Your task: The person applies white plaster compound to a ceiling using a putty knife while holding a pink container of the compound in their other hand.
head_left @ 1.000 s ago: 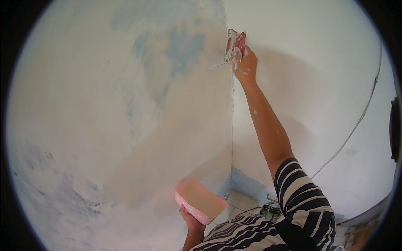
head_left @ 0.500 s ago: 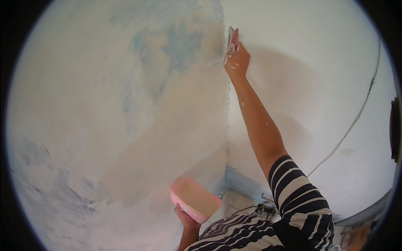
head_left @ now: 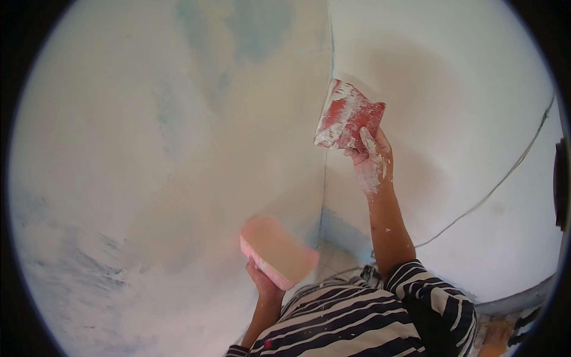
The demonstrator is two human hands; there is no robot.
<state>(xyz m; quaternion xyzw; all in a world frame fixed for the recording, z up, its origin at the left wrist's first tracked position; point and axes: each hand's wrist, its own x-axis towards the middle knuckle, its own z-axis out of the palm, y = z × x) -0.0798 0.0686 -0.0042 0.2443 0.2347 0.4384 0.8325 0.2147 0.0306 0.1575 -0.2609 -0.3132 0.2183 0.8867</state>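
My right hand (head_left: 373, 157) grips a red putty spreader (head_left: 348, 116), a flat plate smeared with white filler. Its left edge is close to the corner where the two walls meet; I cannot tell whether it touches. White filler coats my thumb and wrist. Lower down, my left hand (head_left: 266, 276) holds a pink rectangular tub (head_left: 288, 279) from below and the side. Inside the tub is smooth, cream-coloured filler (head_left: 279, 247). The left wall (head_left: 196, 196) shows whitish filler with blue patches coming through.
A thin cable (head_left: 502, 178) hangs in a curve along the white right wall (head_left: 476, 107). Blue paint (head_left: 345, 229) shows low in the corner, above a tiled floor (head_left: 333, 259). A dark object (head_left: 560, 184) is at the far right edge.
My right hand has come down from high on the corner and turned, so the spreader's broad face now shows. The tub has risen slightly in my left hand.
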